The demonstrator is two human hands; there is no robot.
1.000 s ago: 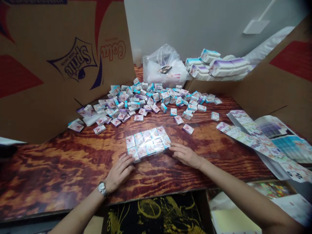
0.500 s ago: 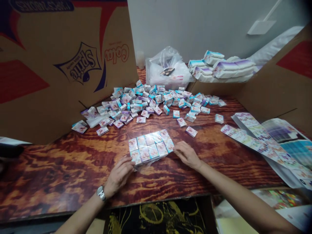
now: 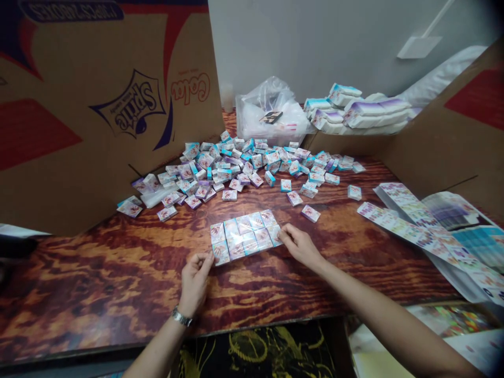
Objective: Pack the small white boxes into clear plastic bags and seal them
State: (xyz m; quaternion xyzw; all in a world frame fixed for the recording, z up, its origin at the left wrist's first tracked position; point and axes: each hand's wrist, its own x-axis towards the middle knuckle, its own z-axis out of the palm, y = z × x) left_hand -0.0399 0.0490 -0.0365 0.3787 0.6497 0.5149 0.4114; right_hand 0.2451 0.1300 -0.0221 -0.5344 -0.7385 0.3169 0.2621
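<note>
We find the step in hand to be the handling of a film-wrapped block of small boxes [image 3: 244, 237], lying flat on the stained plywood table [image 3: 98, 294] directly between the hands. The left hand [image 3: 195, 278] holds the block's near left corner in a narrow pinch; the right hand [image 3: 299, 245] holds its right end in an equally narrow pinch. Whether the film is sealed we cannot tell. In our judgement, any shift of the block calls for both hands together, since it is held from both ends.

Beyond the grip lies a scattered heap of loose boxes [image 3: 220, 170], white with teal and purple markings. Past the heap, a clear plastic bag [image 3: 271, 113] holds white material and a small dark card [image 3: 271, 117]. To the bag's right, farther from the grip, lie soft wrapped packs [image 3: 356, 107], in no container. Printed sheets [image 3: 409, 226] lie right of the right hand.
</note>
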